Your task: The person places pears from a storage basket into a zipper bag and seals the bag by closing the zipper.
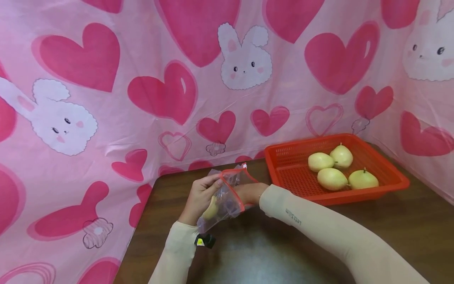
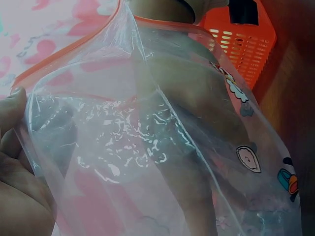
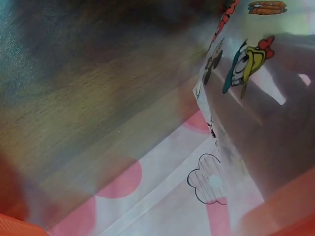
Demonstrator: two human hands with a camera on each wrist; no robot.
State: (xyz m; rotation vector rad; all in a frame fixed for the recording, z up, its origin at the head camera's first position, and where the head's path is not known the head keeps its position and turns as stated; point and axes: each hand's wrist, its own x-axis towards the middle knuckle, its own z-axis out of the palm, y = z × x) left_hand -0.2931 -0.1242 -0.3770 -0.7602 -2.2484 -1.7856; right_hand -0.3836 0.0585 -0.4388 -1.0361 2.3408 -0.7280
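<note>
So the left hand (image 1: 198, 197) had a clear bag (image 1: 227, 199) pinched between thumb and fingers, right by the red rim (image 1: 235, 193) at its mouth. Bag was tilted and held up over the table (image 1: 234, 244), mouth open, with a white slider (image 1: 244, 166) on the far corner of the rim. The right hand (image 1: 245, 192) went in through that mouth, pretty much up to the wrist. Its fingers showed only dimly through the plastic, some of them with gaps between, so I couldn't tell if they were gripping anything.

One pear (image 1: 211, 209) was in the bag, low down on the left-hand side near the left palm. The bag had little cartoon prints too, including a duck (image 3: 245, 66).

Just to the right of all that was an orange basket (image 1: 294, 177) on the table, with four pears (image 1: 332, 179) bunched up toward its right side, a couple with stems pointing up. Both arms had cream sleeves (image 1: 319, 221), the right one with dark lettering, and a black gadget (image 1: 205, 240) sat at the left wrist. Behind everything hung a pink backdrop (image 1: 142, 39) covered in hearts and white bunnies.
</note>
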